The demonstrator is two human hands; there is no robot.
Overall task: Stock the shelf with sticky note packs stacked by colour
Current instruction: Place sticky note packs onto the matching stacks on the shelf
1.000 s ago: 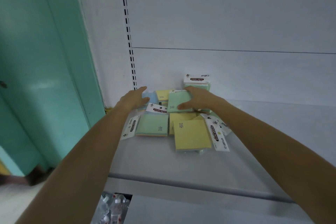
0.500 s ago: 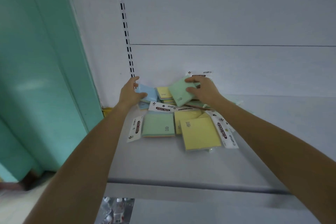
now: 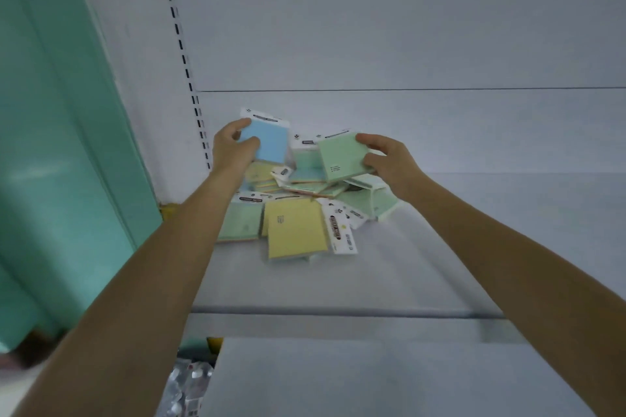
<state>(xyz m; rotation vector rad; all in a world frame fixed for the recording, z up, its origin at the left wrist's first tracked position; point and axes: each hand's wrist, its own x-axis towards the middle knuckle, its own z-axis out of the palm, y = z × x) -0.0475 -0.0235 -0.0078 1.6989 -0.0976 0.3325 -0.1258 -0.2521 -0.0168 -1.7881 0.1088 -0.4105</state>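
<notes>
Left hand [image 3: 233,149]: fingers and thumb clamped on the left edge of a square pale blue sticky note pack with a white header card [image 3: 271,142]. The pack is held raised and nearly upright at the far left of the heap, close to the back panel.

Right hand [image 3: 389,159]: fingers curled round the right edge of a square pale green sticky note pack [image 3: 342,156], 1 fingertip at its top right corner. The pack is tilted and sits above the middle of the heap; contact with the packs below cannot be told.

Flat white metal shelf [image 3: 338,281]: a loose heap of yellow and green packs lies at its far left. The nearest is a square yellow sticky note pack [image 3: 296,230], lying flat, with a white printed header card [image 3: 342,234] just to its right. A flat pale green pack [image 3: 240,223] lies just left of the yellow one, partly hidden by the left forearm.

Left of the shelf: a black-slotted white upright [image 3: 183,54], then a teal wall panel [image 3: 50,145].

Below the shelf, near left: blurred silvery packets [image 3: 189,382].
</notes>
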